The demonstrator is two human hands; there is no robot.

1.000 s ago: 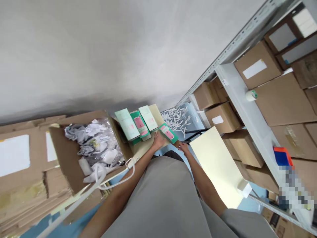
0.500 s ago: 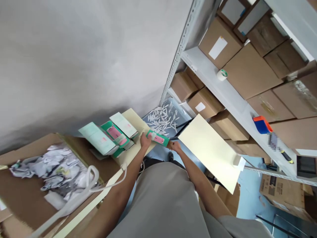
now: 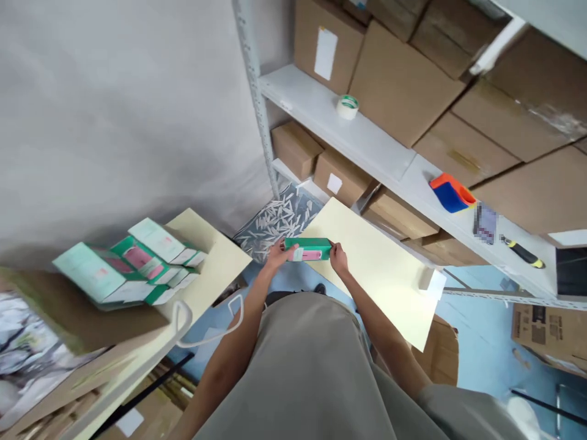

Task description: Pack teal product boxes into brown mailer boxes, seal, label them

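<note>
A green box (image 3: 312, 245) is at the left end of a pale board (image 3: 376, 269); the left hand (image 3: 276, 255) grips its left end, the right hand (image 3: 339, 258) its right; more boxes (image 3: 140, 260) stand far left; a tape roll (image 3: 347, 108) sits on the right shelf (image 3: 385, 150).

Green box (image 3: 308, 242), pink panel facing up, held between hands

At left, grey wall (image 3: 137, 122). At right, white metal shelving (image 3: 380, 143), stacked with brown cardboard boxes (image 3: 408, 85). Before shelving, pale-yellow tabletop (image 3: 367, 275); at lower left, second tabletop (image 3: 224, 253). Light-blue floor (image 3: 479, 327). Soft, even light.
</note>
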